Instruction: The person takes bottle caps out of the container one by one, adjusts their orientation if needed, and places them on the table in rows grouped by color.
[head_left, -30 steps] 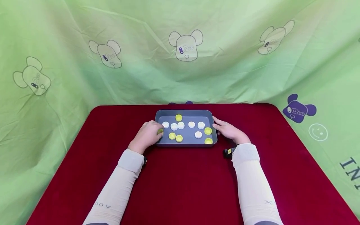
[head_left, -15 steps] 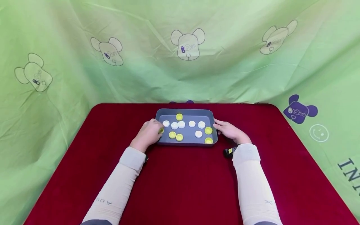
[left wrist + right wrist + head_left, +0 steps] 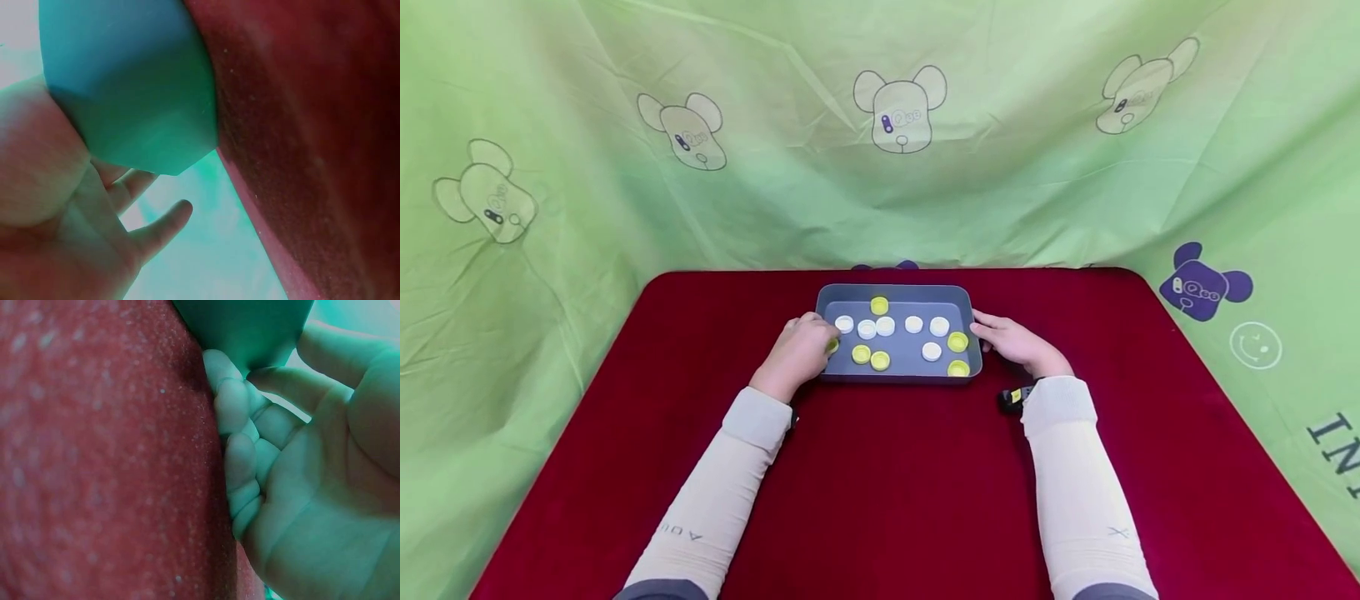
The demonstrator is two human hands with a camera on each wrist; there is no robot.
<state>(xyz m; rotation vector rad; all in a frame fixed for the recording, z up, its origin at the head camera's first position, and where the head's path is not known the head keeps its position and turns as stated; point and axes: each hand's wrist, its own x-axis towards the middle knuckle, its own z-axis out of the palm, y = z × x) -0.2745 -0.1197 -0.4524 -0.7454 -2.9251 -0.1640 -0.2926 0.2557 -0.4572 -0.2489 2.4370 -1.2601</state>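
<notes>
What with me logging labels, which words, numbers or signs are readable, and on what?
"IN", next letter cut off: green curtain
"X"-like mark: right sleeve
Left sleeve: upside-down letters, perhaps "AQU"
Smiley-face sign: same curtain
Mouse-head prints: lettering too small to read
Yellow label beside right sleeve: too small to read

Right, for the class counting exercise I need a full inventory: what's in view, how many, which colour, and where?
tray: one, grey-blue, near the table's far edge, between the hands
white caps: six, white, in the tray
yellow caps: six, yellow, in the tray, one partly hidden by the left hand
table: one, dark red, under the tray
cloth: green, behind and beside the table, with printed bear heads, a smiley and letters
wrist devices: two, black, at the cuffs, the left mostly hidden
sleeves: two, off-white, on the forearms
left hand: one, at the tray's left end
right hand: one, at its right end
</notes>
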